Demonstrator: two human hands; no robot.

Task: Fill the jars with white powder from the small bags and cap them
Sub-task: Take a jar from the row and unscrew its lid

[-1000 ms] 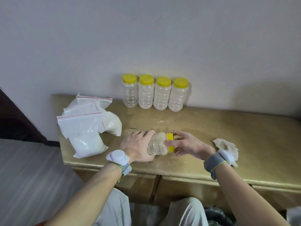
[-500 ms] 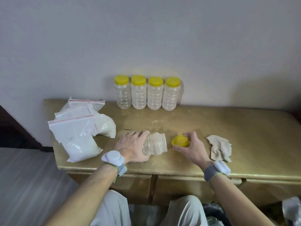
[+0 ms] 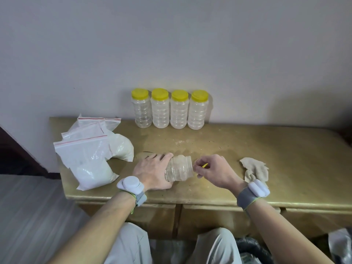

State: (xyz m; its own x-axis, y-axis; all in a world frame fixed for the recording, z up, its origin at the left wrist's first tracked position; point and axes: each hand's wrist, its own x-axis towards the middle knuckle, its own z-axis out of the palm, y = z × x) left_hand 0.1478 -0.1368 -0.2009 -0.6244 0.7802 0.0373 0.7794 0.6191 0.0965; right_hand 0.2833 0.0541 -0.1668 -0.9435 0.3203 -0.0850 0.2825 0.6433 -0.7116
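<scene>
At the near edge of the table [image 3: 276, 149], my left hand [image 3: 152, 171] grips the open jar [image 3: 179, 169], which lies tilted on its side with its mouth facing right. One second ago the yellow cap [image 3: 205, 165] sat on that mouth under my right hand [image 3: 217, 172]. Half a second ago it was off and held clear to the right. Now the right hand has come back close to the rim, fingers curled round the cap. I judge the uncapping done and the jar ready to be stood up for filling. The hand's return to the mouth leaves it unclear whether the cap is about to be set down or put back.

To the left, small bags of white powder [image 3: 89, 159] lie heaped near the left hand but apart from it, and their red-striped tops look closed. Along the far edge, four capped jars [image 3: 169, 111] stand in a row against the wall. They look empty, though clear ribbed plastic on a pale wall makes that hard to confirm. Just right of the right hand lies a crumpled cloth [image 3: 256, 168].

Only a thin yellow sliver of the cap shows; the hand covers the rest. The jar's base is hidden by the left hand, so I cannot tell whether it touches the table. Its wall looks cloudy, and I cannot tell residue from reflection.
</scene>
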